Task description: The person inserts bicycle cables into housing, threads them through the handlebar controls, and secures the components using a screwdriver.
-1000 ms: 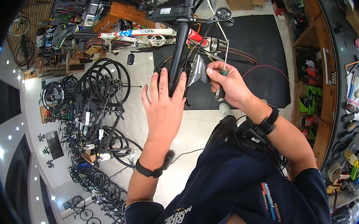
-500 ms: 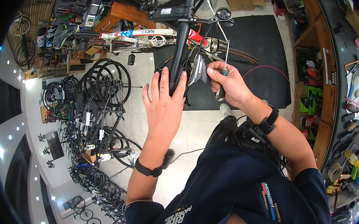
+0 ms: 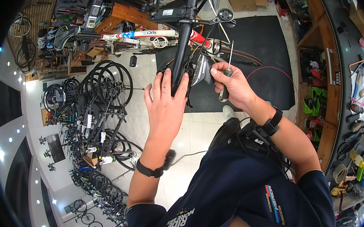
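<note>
A black handlebar (image 3: 183, 42) slants down toward me from the bike's stem. My left hand (image 3: 166, 102) lies over its near end, back of the hand up, fingers stretched and spread; its thumb is mostly hidden. Close by on the right, my right hand (image 3: 233, 85) is closed round a screwdriver (image 3: 228, 72) with a green collar, its thin shaft pointing up and away. Between the two hands sits a grey and black wedge-shaped part (image 3: 200, 71); whether my right fingertips touch it I cannot tell. The white, red and blue bike frame (image 3: 149, 33) stretches to the left.
A black mat (image 3: 268, 62) lies under the bike, with a thin pink cable (image 3: 269, 67) over it. Many bikes (image 3: 110, 85) stand in a row at left. A cluttered dark workbench (image 3: 349, 142) runs along the right. Cardboard boxes (image 3: 241, 2) sit at the far side.
The screwdriver's shaft leans slightly more to the right. Both hands keep nearly the same places.
</note>
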